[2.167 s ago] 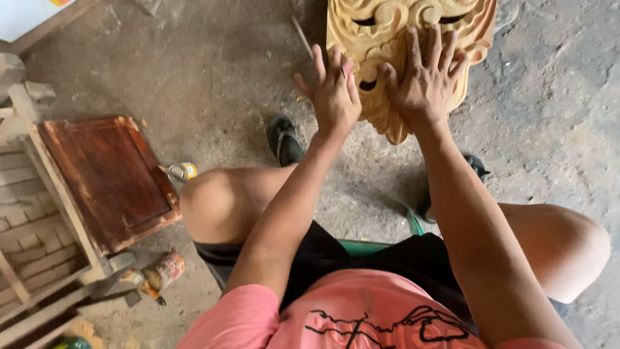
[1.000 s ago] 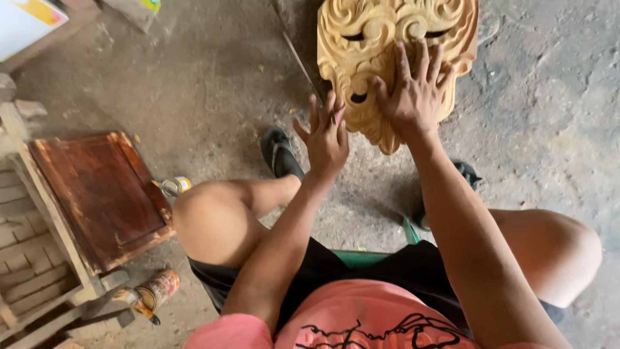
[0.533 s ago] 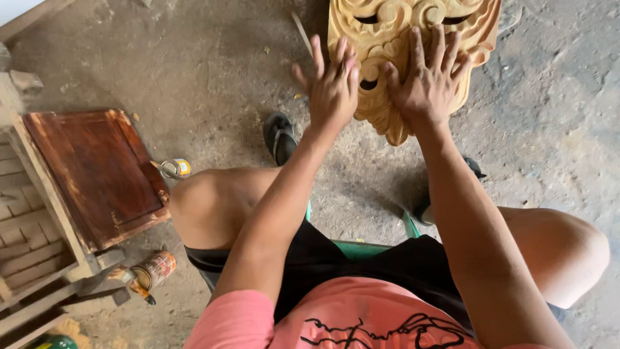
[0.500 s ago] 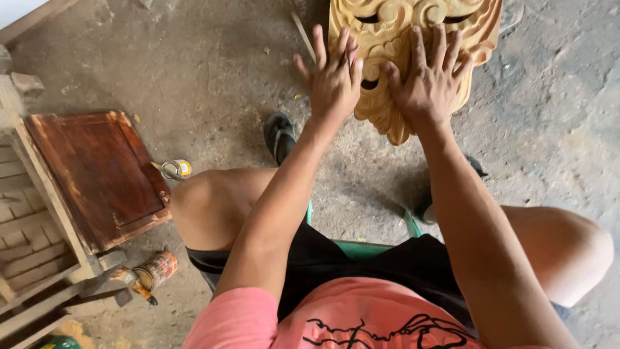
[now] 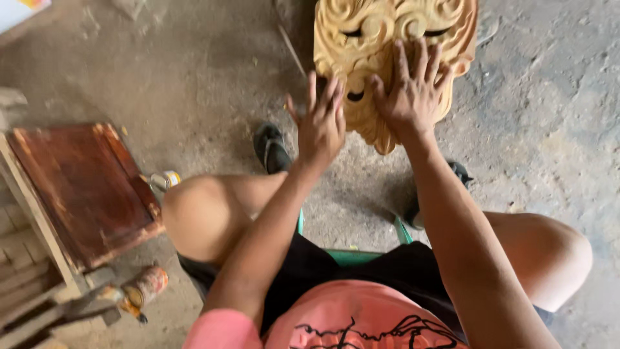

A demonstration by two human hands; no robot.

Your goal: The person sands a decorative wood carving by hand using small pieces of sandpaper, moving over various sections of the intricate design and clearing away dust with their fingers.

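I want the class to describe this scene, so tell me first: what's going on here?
A seated person presses both bare hands against a pale carved wooden panel that rests on the concrete floor in front of them. The right hand lies flat on the carving, fingers spread; the left hand touches its lower left edge. A reddish-brown wooden board sits to their left.

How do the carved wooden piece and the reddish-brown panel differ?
The carved wooden piece is pale, unfinished-looking yellow wood; the reddish-brown panel is dark and looks stained. The carving has scrollwork in relief with cut-through openings; the panel is flat with a plain raised border. The left hand and right hand lie spread on the carving; nothing touches the panel, which lies off to the left. Both are wood.
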